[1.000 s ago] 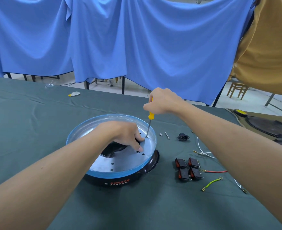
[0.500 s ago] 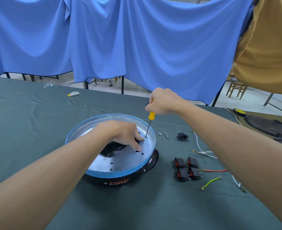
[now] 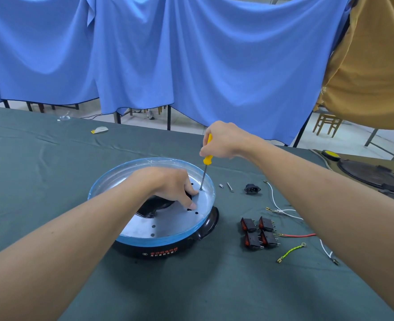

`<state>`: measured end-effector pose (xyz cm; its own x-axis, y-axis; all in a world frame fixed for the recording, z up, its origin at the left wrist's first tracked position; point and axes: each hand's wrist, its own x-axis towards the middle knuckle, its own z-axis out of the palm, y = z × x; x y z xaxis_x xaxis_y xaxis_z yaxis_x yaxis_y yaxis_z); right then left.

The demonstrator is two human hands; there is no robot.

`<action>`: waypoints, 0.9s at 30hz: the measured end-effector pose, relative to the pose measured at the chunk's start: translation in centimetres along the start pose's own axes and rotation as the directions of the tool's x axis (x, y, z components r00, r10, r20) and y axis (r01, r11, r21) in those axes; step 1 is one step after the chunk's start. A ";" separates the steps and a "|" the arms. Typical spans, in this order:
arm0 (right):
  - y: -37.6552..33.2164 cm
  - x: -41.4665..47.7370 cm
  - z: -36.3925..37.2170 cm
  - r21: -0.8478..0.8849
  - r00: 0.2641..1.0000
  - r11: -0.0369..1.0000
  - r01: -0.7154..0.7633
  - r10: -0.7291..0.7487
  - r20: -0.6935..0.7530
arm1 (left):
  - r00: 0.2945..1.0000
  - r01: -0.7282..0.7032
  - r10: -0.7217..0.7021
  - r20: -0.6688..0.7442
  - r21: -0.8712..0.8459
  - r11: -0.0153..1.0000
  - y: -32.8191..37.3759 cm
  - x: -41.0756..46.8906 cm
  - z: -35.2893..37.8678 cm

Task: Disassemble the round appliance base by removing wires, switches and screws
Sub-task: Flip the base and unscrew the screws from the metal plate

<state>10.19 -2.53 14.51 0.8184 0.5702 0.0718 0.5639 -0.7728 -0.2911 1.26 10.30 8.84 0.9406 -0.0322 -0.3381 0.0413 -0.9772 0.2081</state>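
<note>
The round appliance base (image 3: 168,228) lies on the green table cloth, a black body with a silver plate and a blue rim. My left hand (image 3: 168,184) holds it steady, fingers curled into the dark opening in the plate and thumb lying on the metal. My right hand (image 3: 223,140) grips a yellow-handled screwdriver (image 3: 207,158) held almost upright, its tip set on a screw (image 3: 201,188) near the plate's far right edge.
Removed parts lie right of the base: two small screws (image 3: 229,186), a black socket (image 3: 252,188), several black switches (image 3: 258,232), a white wire (image 3: 284,210), a red wire (image 3: 300,235) and a green-yellow wire (image 3: 291,251). Dark round parts (image 3: 372,174) sit far right.
</note>
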 end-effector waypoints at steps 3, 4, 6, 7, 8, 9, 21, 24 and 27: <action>-0.1 -0.1 0.0 -0.049 0.999 0.999 -0.002 0.000 -0.041 | 1.000 0.001 -0.001 0.003 0.007 1.000 -0.1 0.0 -0.1; -0.1 -0.1 0.1 -0.050 0.998 0.999 0.009 -0.012 -0.057 | 1.000 0.001 -0.001 0.005 0.006 1.000 -0.1 0.0 -0.1; -0.2 -0.1 0.2 -0.028 0.998 0.999 0.020 -0.021 -0.055 | 1.000 0.000 0.000 0.007 0.000 1.000 -0.1 0.1 0.0; -0.3 -0.1 0.2 -0.014 0.999 1.000 0.018 -0.018 -0.046 | 1.000 0.000 0.000 0.007 -0.001 1.000 -0.1 0.0 0.0; -0.4 -0.1 0.1 0.000 0.999 1.000 0.016 -0.016 -0.034 | 1.000 0.000 0.000 0.004 -0.002 1.000 -0.1 0.1 0.0; -0.4 -0.1 0.1 0.008 1.000 1.000 0.015 -0.014 -0.017 | 1.000 -0.001 0.001 0.002 -0.002 1.000 -0.1 0.1 0.0; -0.4 -0.2 0.1 -0.023 1.000 0.999 0.027 -0.027 -0.003 | 1.000 0.002 -0.002 -0.005 -0.003 1.000 -0.1 0.1 0.0; -0.3 0.0 0.2 -0.054 1.000 0.998 0.019 -0.020 -0.022 | 1.000 0.002 -0.002 -0.005 -0.007 1.000 -0.1 0.1 0.0; -0.3 -0.1 0.2 -0.058 0.999 0.998 0.026 -0.028 -0.043 | 1.000 0.004 -0.004 0.002 -0.004 1.000 -0.1 0.1 0.0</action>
<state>9.94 -2.27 14.37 0.8060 0.5795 0.1208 0.5905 -0.7727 -0.2329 1.33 10.38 8.83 0.9398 -0.0289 -0.3404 0.0462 -0.9765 0.2103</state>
